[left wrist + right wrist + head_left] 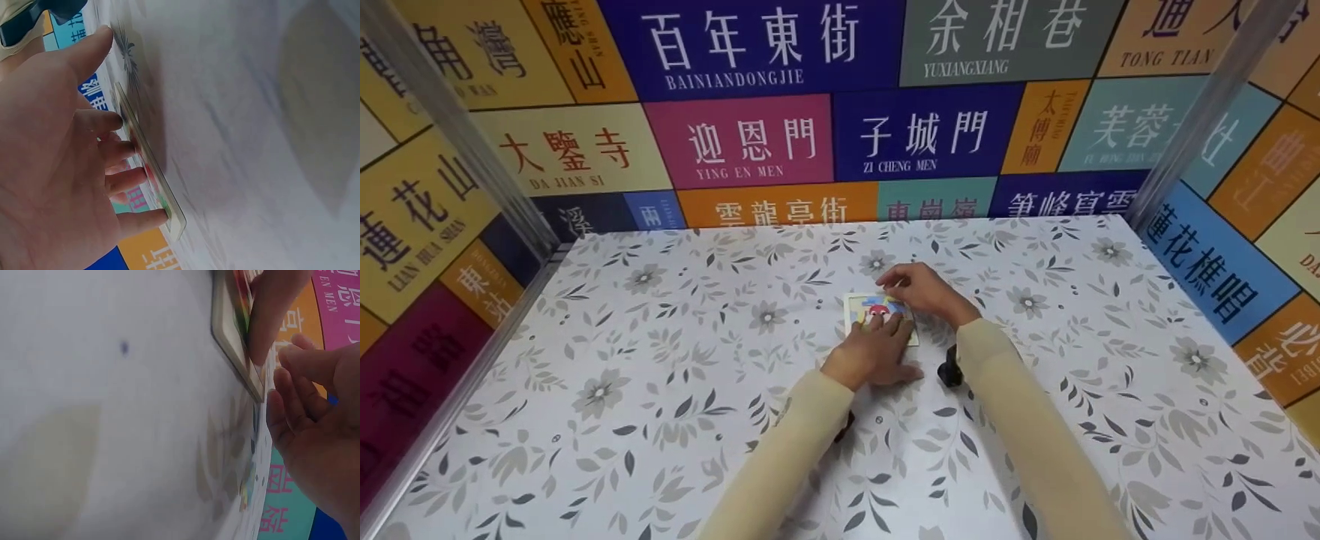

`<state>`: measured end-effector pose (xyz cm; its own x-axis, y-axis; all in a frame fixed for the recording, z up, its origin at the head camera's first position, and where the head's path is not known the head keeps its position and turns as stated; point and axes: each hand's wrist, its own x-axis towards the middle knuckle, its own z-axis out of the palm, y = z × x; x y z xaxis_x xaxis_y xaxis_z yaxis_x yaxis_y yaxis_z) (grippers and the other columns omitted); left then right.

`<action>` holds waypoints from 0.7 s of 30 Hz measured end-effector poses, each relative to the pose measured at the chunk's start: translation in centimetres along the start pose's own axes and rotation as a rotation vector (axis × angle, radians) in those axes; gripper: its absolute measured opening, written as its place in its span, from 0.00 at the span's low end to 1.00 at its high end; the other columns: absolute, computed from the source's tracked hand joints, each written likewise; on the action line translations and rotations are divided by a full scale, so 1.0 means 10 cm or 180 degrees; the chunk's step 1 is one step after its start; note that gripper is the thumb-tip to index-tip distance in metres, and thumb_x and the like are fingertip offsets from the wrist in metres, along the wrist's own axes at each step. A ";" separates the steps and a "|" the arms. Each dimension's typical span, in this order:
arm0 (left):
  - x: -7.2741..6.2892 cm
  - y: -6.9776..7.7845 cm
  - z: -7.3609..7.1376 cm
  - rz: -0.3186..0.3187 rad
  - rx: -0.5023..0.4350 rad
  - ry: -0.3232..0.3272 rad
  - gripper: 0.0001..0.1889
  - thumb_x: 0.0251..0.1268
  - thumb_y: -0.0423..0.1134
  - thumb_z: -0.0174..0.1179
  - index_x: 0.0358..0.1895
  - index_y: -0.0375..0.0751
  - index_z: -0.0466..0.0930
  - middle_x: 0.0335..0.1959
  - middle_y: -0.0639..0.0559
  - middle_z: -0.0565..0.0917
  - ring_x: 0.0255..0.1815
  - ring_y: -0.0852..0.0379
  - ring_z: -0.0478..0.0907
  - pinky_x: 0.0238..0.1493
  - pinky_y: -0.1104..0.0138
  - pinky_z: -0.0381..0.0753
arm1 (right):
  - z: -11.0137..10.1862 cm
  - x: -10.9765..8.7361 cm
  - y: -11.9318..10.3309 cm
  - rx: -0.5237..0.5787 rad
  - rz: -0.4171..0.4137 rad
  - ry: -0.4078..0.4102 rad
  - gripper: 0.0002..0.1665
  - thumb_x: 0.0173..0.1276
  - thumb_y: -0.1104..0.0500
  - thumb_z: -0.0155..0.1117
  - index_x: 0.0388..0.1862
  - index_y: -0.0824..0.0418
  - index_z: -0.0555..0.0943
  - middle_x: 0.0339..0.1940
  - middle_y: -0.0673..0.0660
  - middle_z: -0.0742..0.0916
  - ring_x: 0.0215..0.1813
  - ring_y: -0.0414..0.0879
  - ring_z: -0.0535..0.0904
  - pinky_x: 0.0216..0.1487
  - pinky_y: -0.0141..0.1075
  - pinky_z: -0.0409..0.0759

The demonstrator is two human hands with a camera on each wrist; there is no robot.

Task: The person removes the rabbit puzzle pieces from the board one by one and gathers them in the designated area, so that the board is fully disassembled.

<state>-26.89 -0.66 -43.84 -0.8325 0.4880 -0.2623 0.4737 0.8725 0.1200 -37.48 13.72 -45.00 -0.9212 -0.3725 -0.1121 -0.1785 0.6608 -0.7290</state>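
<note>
A small picture board (pixel 857 304) is touched by a left hand (pixel 877 352) just right of the frame's center, on a flower-patterned tabletop (pixel 682 375) below a wall of sign panels (pixel 742 142). The left hand's fingers are extended, tips set on the board's face, with nothing grasped. By the board's upper right corner, a right hand (pixel 926 292) is held with fingers loosely bent; nothing is seen in its grasp. A red figure (pixel 877 310) is left partly uncovered above the left fingertips. The step in hand, judged to be pressing or steadying, would be best done with light weight spread evenly over the fingertips, so that the board is neither tipped nor slid.
</note>
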 end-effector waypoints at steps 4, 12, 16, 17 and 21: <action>0.00 0.02 0.00 0.0005 -0.0004 -0.0005 0.43 0.71 0.65 0.52 0.81 0.47 0.51 0.83 0.46 0.54 0.83 0.45 0.50 0.78 0.44 0.58 | 0.04 0.00 -0.02 0.0030 0.0130 -0.0074 0.16 0.76 0.63 0.56 0.58 0.59 0.83 0.58 0.61 0.85 0.63 0.55 0.78 0.71 0.50 0.72; 0.00 0.00 -0.01 -0.0041 -0.0008 -0.0037 0.44 0.71 0.66 0.51 0.81 0.48 0.50 0.83 0.45 0.52 0.84 0.46 0.48 0.79 0.45 0.56 | 0.07 0.04 -0.01 0.0021 0.0140 -0.0214 0.18 0.76 0.66 0.52 0.59 0.61 0.83 0.60 0.61 0.85 0.68 0.56 0.76 0.75 0.51 0.68; 0.00 0.00 -0.01 -0.0078 -0.0027 -0.0063 0.44 0.70 0.67 0.51 0.81 0.49 0.50 0.83 0.45 0.51 0.84 0.47 0.47 0.80 0.46 0.54 | 0.07 0.05 -0.01 0.0000 0.0211 -0.0201 0.19 0.75 0.66 0.51 0.58 0.60 0.83 0.61 0.61 0.84 0.68 0.55 0.76 0.75 0.52 0.67; 0.01 0.00 -0.01 -0.0084 -0.0033 -0.0076 0.44 0.70 0.67 0.51 0.81 0.49 0.50 0.83 0.46 0.51 0.84 0.47 0.47 0.80 0.46 0.53 | 0.07 0.06 -0.01 -0.0002 0.0219 -0.0194 0.19 0.75 0.66 0.50 0.58 0.59 0.83 0.61 0.61 0.84 0.68 0.55 0.76 0.75 0.52 0.67; 0.00 -0.01 -0.01 -0.0106 -0.0065 -0.0113 0.44 0.70 0.67 0.51 0.82 0.50 0.50 0.84 0.46 0.49 0.85 0.47 0.45 0.81 0.46 0.51 | 0.07 0.06 -0.01 0.0044 0.0243 -0.0157 0.18 0.75 0.65 0.51 0.56 0.60 0.84 0.60 0.61 0.84 0.67 0.55 0.76 0.74 0.52 0.68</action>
<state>-26.97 -0.71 -43.72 -0.8367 0.4580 -0.3004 0.4397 0.8887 0.1302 -37.75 12.97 -45.42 -0.9138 -0.3532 -0.2006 -0.1033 0.6797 -0.7262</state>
